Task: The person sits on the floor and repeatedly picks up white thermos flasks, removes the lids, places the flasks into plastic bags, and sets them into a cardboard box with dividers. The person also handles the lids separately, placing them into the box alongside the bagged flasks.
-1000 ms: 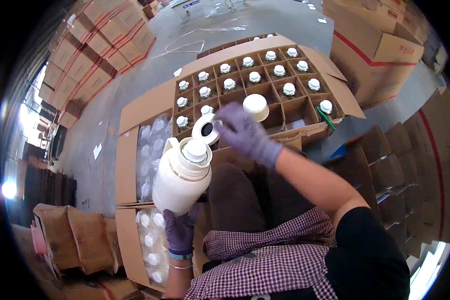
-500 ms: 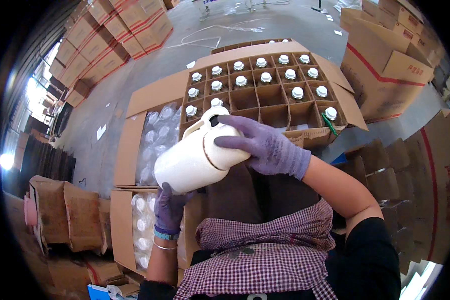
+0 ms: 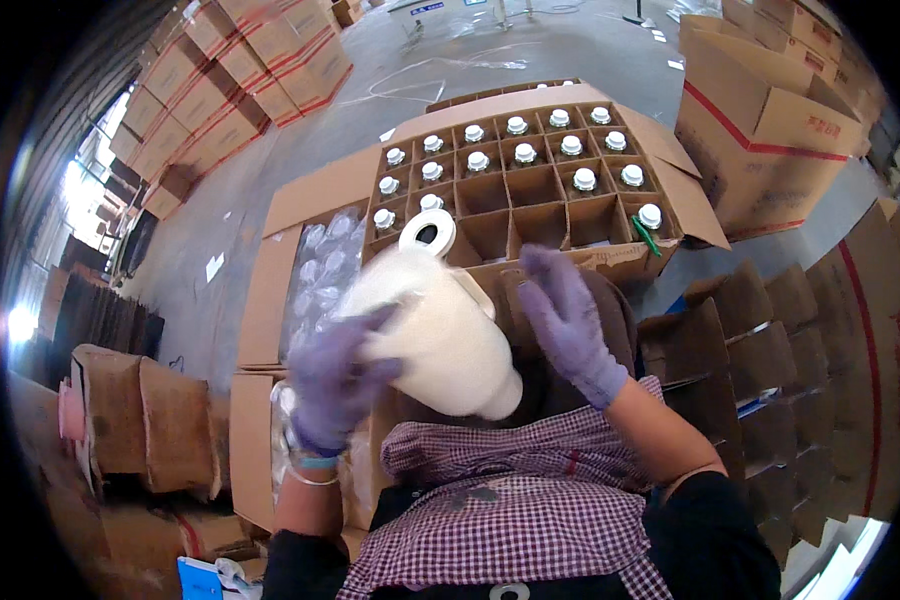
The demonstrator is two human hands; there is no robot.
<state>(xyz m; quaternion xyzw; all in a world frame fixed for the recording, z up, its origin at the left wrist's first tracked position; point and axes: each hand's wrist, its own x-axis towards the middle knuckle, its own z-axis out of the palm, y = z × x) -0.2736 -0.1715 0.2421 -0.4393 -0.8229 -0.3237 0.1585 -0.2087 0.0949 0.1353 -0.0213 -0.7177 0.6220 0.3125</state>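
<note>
A cream thermos-style jug (image 3: 440, 340) is tilted in front of me, over my lap. Its round white ring part (image 3: 410, 238) with a dark hole points up and away, while the narrower end points down to the right. My left hand (image 3: 335, 385), in a purple glove and smeared by motion, grips the jug's left side. To the right, my gloved right hand (image 3: 573, 335) is off the jug, its fingers stretched out and holding nothing. Just beyond stands a divided carton (image 3: 610, 262) with several white-capped bottles (image 3: 525, 153) in its cells; some front cells hold no bottle.
A green strip (image 3: 646, 236) hangs at the carton's front right corner. On the left, an open box (image 3: 260, 300) holds plastic-wrapped pieces (image 3: 320, 265). Cardboard dividers (image 3: 770, 370) stand at right, below a tall open carton (image 3: 750, 160). Stacked cartons (image 3: 260, 60) rise at far left.
The jug has turned, its ring part now at the upper left and its narrower end lower right. My right hand has let go and moved right; my left hand has risen along its side.
</note>
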